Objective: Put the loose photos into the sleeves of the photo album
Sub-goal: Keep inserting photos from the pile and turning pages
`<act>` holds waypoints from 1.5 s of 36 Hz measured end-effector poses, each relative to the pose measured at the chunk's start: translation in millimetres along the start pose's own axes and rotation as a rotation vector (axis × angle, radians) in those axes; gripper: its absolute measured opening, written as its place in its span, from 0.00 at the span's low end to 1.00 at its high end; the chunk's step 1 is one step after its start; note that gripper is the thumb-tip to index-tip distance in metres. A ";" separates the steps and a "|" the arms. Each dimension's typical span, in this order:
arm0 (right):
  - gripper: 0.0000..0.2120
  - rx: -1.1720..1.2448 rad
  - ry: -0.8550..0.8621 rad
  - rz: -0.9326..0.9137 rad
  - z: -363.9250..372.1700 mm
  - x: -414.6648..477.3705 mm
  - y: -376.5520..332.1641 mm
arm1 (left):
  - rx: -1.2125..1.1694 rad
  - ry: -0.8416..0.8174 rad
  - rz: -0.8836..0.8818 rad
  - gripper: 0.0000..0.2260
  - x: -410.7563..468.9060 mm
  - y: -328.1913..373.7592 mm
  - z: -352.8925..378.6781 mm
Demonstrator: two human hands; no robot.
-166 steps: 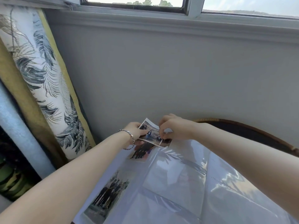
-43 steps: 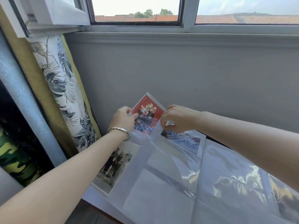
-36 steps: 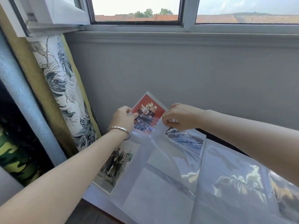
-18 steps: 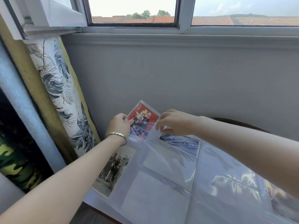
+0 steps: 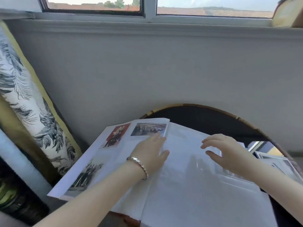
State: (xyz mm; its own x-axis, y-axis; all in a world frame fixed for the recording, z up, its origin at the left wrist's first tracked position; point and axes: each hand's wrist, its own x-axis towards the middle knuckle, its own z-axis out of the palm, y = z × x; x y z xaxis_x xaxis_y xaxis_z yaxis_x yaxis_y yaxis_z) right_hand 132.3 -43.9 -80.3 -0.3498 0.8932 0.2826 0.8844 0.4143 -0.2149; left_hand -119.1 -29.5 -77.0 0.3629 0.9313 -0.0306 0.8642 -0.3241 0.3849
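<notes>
My left hand (image 5: 149, 154) lies flat, fingers straight, on the open white clear-sleeved photo album (image 5: 188, 194). The red-backed photo (image 5: 115, 135) is sleeved just beyond its fingertips. My right hand (image 5: 229, 153), loosely spread, holds nothing. Next, I reckon, it fetches one from the loose glossy photos (image 5: 277, 163) to its right.

Item count, as observed
One photo album (image 5: 188, 194); three sleeved photos: red photo (image 5: 115, 135), landscape photo (image 5: 147, 129), group photo (image 5: 85, 176); two hands: left hand (image 5: 150, 153), right hand (image 5: 229, 154); one bracelet (image 5: 139, 166).
</notes>
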 end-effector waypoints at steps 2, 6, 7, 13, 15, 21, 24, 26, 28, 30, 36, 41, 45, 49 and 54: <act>0.10 -0.015 0.014 0.181 -13.0 -24.1 14.2 | 0.124 0.010 0.014 0.20 -0.3 5.0 7.3; 0.16 -0.147 -0.123 0.505 -34.4 -66.3 32.4 | 0.209 0.053 0.006 0.20 -1.3 7.2 15.0; 0.16 -0.166 -0.172 0.558 -37.6 -75.8 36.6 | 0.209 0.052 0.000 0.20 -0.8 7.2 15.9; 0.20 -0.240 -0.380 0.717 -39.8 -124.0 61.0 | 0.177 0.053 -0.041 0.20 4.7 6.5 20.9; 0.18 -0.256 -0.375 0.731 -34.2 -135.4 65.7 | 0.151 0.062 -0.044 0.20 4.7 6.5 21.9; 0.07 -0.348 -0.150 0.684 -20.9 -148.8 64.6 | 0.145 0.072 -0.057 0.21 1.6 8.6 22.1; 0.12 -0.487 -0.191 0.665 -14.4 -149.4 70.0 | 0.172 0.070 -0.061 0.21 -0.5 10.4 21.3; 0.11 -0.492 -0.226 0.652 -14.1 -149.2 70.0 | 0.181 0.076 -0.057 0.21 -1.9 12.5 20.3; 0.12 -0.431 -0.210 0.639 -16.1 -147.3 65.0 | 0.186 0.082 -0.056 0.21 -3.0 14.3 19.5; 0.15 -0.445 -0.208 0.625 -19.1 -145.9 61.7 | 0.199 0.080 -0.061 0.21 -3.9 16.1 18.7; 0.06 -0.679 -0.346 0.540 -18.1 -145.8 56.3 | 0.241 0.071 -0.069 0.21 -5.4 19.9 17.2; 0.10 -0.674 -0.248 0.694 -10.3 -150.1 59.3 | 0.265 0.053 -0.075 0.21 -4.8 19.9 17.7; 0.07 -0.649 -0.112 0.702 -9.4 -150.6 47.3 | 0.308 0.044 -0.094 0.21 -4.1 22.1 16.9; 0.08 -0.534 0.631 0.371 -15.8 -148.5 36.5 | 0.194 0.275 -0.009 0.15 -4.7 26.4 21.2; 0.09 -0.331 0.832 -0.078 -25.2 -122.9 -12.4 | -0.878 -0.017 -0.175 0.17 -19.9 86.7 1.9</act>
State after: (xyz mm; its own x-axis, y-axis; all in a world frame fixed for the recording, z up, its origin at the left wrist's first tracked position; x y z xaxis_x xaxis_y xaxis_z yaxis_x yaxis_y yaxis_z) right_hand 172.1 -163.3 -88.9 -0.1891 0.3957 0.8987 0.9565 0.2814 0.0773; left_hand -50.8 -76.4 -44.8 0.2626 0.9505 -0.1661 0.3317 0.0727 0.9406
